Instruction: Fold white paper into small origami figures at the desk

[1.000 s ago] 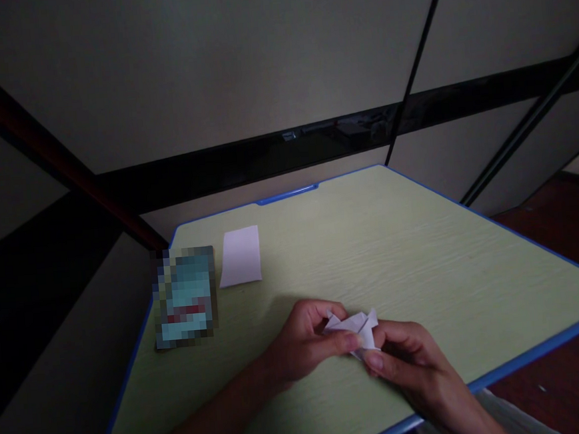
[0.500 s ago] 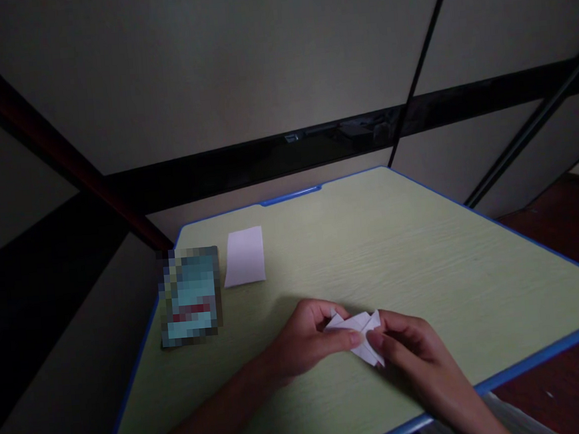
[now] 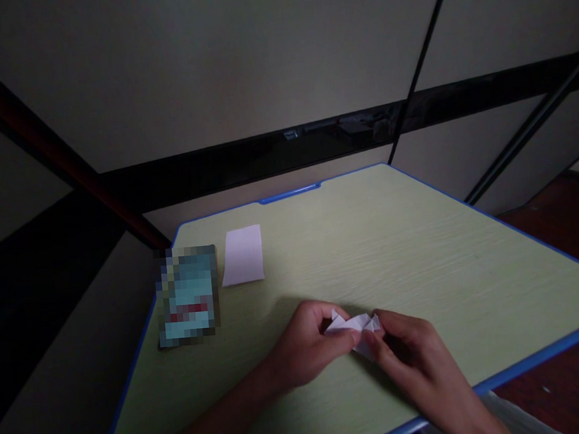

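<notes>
A small white folded paper piece (image 3: 354, 324) sits just above the pale green table (image 3: 423, 253), near its front edge. My left hand (image 3: 310, 346) pinches its left side with thumb and fingers closed. My right hand (image 3: 410, 354) grips its right side, fingers curled over the folds. Much of the paper is hidden under my fingers. The room is dim.
A flat white sheet of paper (image 3: 242, 255) lies at the table's back left. Beside it, at the left edge, lies a blurred blue rectangular object (image 3: 189, 295). A blue rim (image 3: 531, 352) runs round the table. A wall with dark bands stands behind.
My right fingers have closed further over the folded paper, covering more of its lower right corner. The left hand has barely moved.
</notes>
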Demonstrator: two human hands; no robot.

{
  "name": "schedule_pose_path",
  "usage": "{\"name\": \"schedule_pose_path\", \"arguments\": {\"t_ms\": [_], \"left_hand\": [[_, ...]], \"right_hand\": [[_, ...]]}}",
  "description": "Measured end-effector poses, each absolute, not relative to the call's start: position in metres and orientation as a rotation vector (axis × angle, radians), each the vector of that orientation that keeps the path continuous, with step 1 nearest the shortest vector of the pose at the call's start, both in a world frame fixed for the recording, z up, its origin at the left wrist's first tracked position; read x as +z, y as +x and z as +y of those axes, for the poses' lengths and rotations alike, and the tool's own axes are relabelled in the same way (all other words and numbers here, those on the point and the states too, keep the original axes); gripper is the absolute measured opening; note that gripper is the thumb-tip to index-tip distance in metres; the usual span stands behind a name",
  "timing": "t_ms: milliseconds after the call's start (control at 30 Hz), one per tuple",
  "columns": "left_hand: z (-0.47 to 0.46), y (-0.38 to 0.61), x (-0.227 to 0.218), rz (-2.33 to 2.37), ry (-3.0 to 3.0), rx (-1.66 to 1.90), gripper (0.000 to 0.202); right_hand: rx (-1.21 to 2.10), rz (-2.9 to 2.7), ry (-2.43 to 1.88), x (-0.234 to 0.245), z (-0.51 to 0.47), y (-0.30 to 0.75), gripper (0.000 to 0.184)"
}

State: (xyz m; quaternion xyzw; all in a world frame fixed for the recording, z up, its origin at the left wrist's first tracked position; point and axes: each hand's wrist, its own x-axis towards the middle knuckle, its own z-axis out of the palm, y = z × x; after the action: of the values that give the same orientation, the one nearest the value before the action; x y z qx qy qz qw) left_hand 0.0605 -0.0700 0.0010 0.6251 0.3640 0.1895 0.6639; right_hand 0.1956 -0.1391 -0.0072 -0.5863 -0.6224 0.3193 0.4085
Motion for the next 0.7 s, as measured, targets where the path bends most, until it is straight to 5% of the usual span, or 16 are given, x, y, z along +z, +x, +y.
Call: {"name": "schedule_pose_path", "arguments": {"t_ms": [167, 367, 700], "left_hand": [[-0.0725, 0.0594, 0.0056, 0.890, 1.527, 0.478, 0.013], [-0.0656, 0.0556, -0.0012, 0.790, 1.463, 0.410, 0.014], [-0.0702, 0.0580, 0.0017, 0.801, 1.385, 0.379, 0.024]], "right_hand": [[0.640, -1.664, -1.430, -0.0070, -0.1389, 0.1937, 0.025], [1.059, -1.388, -1.421, -0.0080, -0.1342, 0.1977, 0.027], [1.283, -1.213, -1.293, -0.0040, -0.1363, 0.1983, 0.030]]}}
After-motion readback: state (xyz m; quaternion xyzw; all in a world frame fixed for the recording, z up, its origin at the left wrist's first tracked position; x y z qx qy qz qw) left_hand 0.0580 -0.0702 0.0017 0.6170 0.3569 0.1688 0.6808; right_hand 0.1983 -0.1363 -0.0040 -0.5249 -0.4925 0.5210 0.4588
